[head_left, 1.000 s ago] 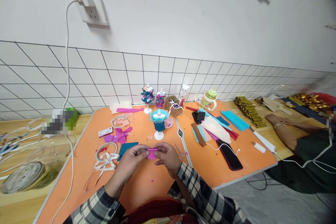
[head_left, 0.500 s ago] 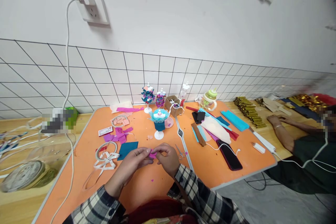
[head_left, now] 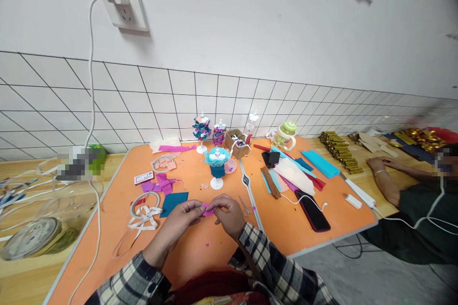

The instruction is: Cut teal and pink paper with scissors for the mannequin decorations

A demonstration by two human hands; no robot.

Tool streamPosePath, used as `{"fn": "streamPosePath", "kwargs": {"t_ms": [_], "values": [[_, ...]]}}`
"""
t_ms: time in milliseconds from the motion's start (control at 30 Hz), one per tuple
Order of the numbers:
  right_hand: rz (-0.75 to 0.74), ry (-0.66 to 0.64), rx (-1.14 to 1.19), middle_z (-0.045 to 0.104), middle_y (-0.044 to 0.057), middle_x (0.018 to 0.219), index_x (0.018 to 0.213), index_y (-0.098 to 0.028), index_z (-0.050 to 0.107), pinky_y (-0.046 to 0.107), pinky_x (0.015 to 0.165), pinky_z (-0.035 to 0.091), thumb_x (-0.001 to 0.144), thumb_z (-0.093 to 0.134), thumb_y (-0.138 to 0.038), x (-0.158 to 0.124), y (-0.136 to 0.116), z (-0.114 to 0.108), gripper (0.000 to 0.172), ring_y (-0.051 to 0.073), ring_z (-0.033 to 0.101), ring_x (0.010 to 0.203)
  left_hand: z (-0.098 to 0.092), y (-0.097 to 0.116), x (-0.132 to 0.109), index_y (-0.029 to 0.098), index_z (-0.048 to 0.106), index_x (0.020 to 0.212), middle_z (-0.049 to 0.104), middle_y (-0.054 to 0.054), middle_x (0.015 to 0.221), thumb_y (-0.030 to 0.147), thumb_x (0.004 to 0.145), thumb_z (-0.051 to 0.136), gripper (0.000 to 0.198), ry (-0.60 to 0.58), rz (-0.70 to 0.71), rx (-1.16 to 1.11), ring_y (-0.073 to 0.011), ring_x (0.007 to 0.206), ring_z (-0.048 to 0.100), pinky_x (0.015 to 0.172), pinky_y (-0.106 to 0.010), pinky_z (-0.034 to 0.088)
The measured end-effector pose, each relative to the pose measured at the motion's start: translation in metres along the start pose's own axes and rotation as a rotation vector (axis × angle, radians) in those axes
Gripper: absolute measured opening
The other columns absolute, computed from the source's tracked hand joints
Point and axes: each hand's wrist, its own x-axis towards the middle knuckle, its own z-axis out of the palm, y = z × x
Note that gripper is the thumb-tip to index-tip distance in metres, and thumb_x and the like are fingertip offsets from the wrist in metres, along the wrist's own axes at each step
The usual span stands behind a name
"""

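Between my two hands is a small piece of magenta crepe paper (head_left: 208, 210), pinched at both sides. My left hand (head_left: 182, 219) holds its left end with thumb and fingertips, and my right hand (head_left: 229, 214) grips the right end, fingers curled. Just left of my left hand lies a dark teal paper square (head_left: 173, 203). A small pair of scissors (head_left: 246, 207) rests right of my right hand. Beyond the hands stands a small white dress-form stand (head_left: 217, 183) with a teal wrap and light blue ruffle.
Two decorated stands (head_left: 202, 129) and a small cardboard box (head_left: 236, 145) are at the back. Tape rolls (head_left: 145, 205) and magenta scraps (head_left: 164, 183) lie left. Coloured paper strips (head_left: 293, 176), a phone (head_left: 313, 212) and a bottle (head_left: 285, 136) are right. Another person's hands (head_left: 377, 164) rest farther right.
The magenta paper is a little more spread out between my fingers, and my left fingertips have shifted slightly. The things on the table stay in place.
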Motion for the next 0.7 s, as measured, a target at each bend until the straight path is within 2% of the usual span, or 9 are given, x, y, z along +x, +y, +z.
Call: {"fn": "streamPosePath", "kwargs": {"t_ms": [100, 167, 200, 300, 400, 467, 600, 700], "values": [[0.062, 0.019, 0.078, 0.065, 0.007, 0.100, 0.089, -0.020, 0.071, 0.024, 0.056, 0.057, 0.073, 0.060, -0.036, 0.002, 0.002, -0.003, 0.025, 0.017, 0.061, 0.083, 0.000, 0.001, 0.001, 0.019, 0.072, 0.072, 0.070, -0.002, 0.068, 0.055, 0.067, 0.077, 0.036, 0.008, 0.058, 0.068, -0.0224, 0.072, 0.064, 0.072, -0.033, 0.048], [0.109, -0.003, 0.112, 0.067, 0.007, 0.099, 0.102, -0.020, 0.068, 0.026, 0.058, 0.058, 0.075, 0.063, -0.042, 0.003, 0.002, -0.003, 0.035, 0.018, 0.063, 0.083, 0.001, 0.002, 0.001, 0.020, 0.071, 0.071, 0.070, -0.001, 0.065, 0.054, 0.069, 0.076, 0.035, 0.005, 0.091, 0.113, -0.0230, 0.071, 0.064, 0.072, -0.033, 0.048], [0.130, -0.022, 0.117, 0.068, 0.006, 0.094, 0.101, -0.019, 0.068, 0.026, 0.057, 0.057, 0.074, 0.067, -0.046, 0.003, 0.003, -0.003, 0.038, 0.018, 0.064, 0.081, 0.002, 0.002, 0.001, 0.020, 0.071, 0.071, 0.071, -0.001, 0.065, 0.054, 0.069, 0.075, 0.034, 0.000, 0.103, 0.134, -0.0235, 0.071, 0.065, 0.071, -0.033, 0.049], [0.180, -0.049, 0.115, 0.066, 0.004, 0.073, 0.082, -0.016, 0.067, 0.027, 0.056, 0.054, 0.063, 0.080, -0.050, 0.005, 0.004, -0.001, 0.041, 0.017, 0.062, 0.069, 0.003, 0.003, 0.002, 0.021, 0.071, 0.071, 0.074, -0.002, 0.066, 0.055, 0.069, 0.076, 0.034, -0.004, 0.125, 0.192, -0.0253, 0.072, 0.068, 0.070, -0.033, 0.050], [0.219, -0.031, 0.128, 0.063, 0.001, 0.066, 0.074, -0.015, 0.064, 0.027, 0.057, 0.053, 0.057, 0.085, -0.054, 0.005, 0.005, 0.000, 0.046, 0.014, 0.059, 0.062, 0.003, 0.001, 0.003, 0.022, 0.071, 0.068, 0.076, -0.003, 0.068, 0.054, 0.067, 0.079, 0.033, 0.026, 0.148, 0.240, -0.0265, 0.072, 0.069, 0.068, -0.033, 0.049], [0.240, -0.027, 0.148, 0.063, 0.001, 0.068, 0.076, -0.015, 0.065, 0.027, 0.056, 0.054, 0.056, 0.085, -0.054, 0.005, 0.004, 0.000, 0.049, 0.014, 0.059, 0.063, 0.002, -0.002, 0.004, 0.022, 0.071, 0.067, 0.077, -0.004, 0.070, 0.053, 0.066, 0.080, 0.032, 0.046, 0.161, 0.253, -0.0275, 0.072, 0.070, 0.068, -0.034, 0.049], [0.273, -0.034, 0.211, 0.066, 0.001, 0.078, 0.100, -0.019, 0.065, 0.027, 0.053, 0.057, 0.060, 0.085, -0.053, 0.002, 0.001, 0.001, 0.056, 0.018, 0.065, 0.074, 0.001, -0.006, 0.006, 0.023, 0.071, 0.072, 0.079, -0.005, 0.075, 0.054, 0.071, 0.075, 0.032, 0.066, 0.175, 0.217, -0.0292, 0.078, 0.072, 0.074, -0.036, 0.052], [0.295, -0.034, 0.250, 0.065, 0.000, 0.076, 0.094, -0.019, 0.063, 0.025, 0.052, 0.056, 0.056, 0.089, -0.047, 0.001, 0.000, 0.002, 0.055, 0.016, 0.064, 0.071, 0.001, -0.007, 0.007, 0.022, 0.070, 0.074, 0.080, -0.006, 0.078, 0.053, 0.073, 0.074, 0.031, 0.081, 0.179, 0.178, -0.0294, 0.081, 0.073, 0.076, -0.036, 0.053]]}}
